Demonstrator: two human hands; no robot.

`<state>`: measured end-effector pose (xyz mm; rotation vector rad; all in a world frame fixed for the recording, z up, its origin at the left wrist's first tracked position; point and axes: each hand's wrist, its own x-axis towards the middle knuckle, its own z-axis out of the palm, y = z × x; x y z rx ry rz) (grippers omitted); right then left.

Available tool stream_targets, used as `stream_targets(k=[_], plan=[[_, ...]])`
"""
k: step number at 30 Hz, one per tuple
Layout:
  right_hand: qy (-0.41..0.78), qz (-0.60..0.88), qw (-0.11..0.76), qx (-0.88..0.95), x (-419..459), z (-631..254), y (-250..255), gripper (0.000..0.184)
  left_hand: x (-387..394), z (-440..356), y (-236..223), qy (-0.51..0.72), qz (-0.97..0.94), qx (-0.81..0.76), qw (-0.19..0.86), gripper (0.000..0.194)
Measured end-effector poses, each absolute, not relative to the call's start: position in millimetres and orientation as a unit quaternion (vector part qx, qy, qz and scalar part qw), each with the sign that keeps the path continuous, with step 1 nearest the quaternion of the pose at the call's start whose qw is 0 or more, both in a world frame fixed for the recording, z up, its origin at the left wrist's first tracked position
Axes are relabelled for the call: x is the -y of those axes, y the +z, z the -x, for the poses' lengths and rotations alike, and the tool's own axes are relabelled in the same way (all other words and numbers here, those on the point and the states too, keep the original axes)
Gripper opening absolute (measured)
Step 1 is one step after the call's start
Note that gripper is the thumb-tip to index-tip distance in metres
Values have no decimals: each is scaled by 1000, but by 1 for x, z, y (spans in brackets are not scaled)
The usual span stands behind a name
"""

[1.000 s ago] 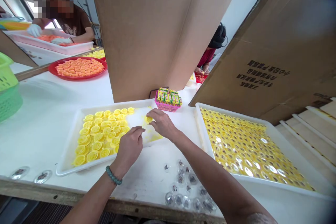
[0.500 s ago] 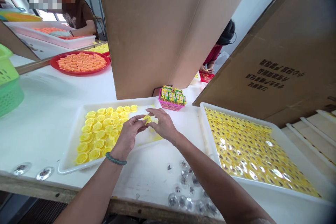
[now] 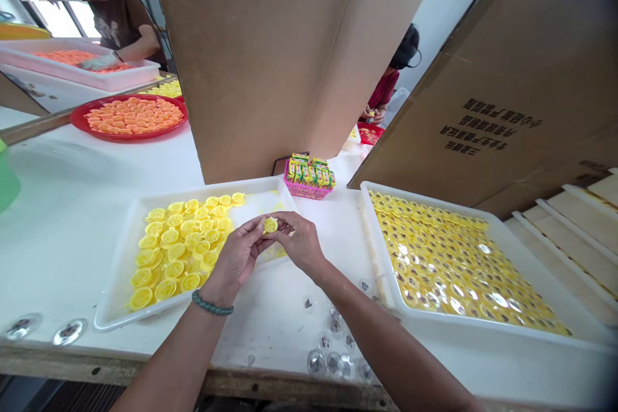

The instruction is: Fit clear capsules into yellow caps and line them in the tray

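Note:
My left hand [image 3: 237,259] and my right hand [image 3: 299,243] meet over the right part of a white tray [image 3: 120,257]. Together their fingertips pinch one small round yellow disc [image 3: 271,224]. The left wrist wears a green bead bracelet [image 3: 211,304]. The tray's left half holds several yellow discs [image 3: 181,248] laid flat. Near the table's front edge lie several clear plastic domes [image 3: 333,354] below my right forearm.
A second white tray [image 3: 483,328] on the right is full of covered yellow discs. A pink basket of small packs [image 3: 309,177] stands behind. Tall cardboard sheets [image 3: 290,51] wall off the back. A red plate of orange discs [image 3: 128,117] and other people sit beyond.
My left hand came up from the tray's edge to meet my right hand. The yellow disc, first under my right fingers, is now held between both hands, nearer to me.

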<state>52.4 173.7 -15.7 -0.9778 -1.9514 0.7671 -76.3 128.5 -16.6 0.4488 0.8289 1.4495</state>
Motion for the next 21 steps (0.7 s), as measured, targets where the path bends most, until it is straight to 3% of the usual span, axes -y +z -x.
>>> stream_targets(k=[9, 15, 21], plan=[[14, 347, 257, 902, -168, -64, -17, 30, -129, 82, -21, 662, -124, -402, 621, 16], [-12, 330, 200, 923, -159, -61, -8, 57, -129, 84, -20, 672, -144, -399, 607, 18], [-37, 385, 156, 909, -157, -67, -8, 61, -129, 84, -19, 669, -143, -397, 612, 23]])
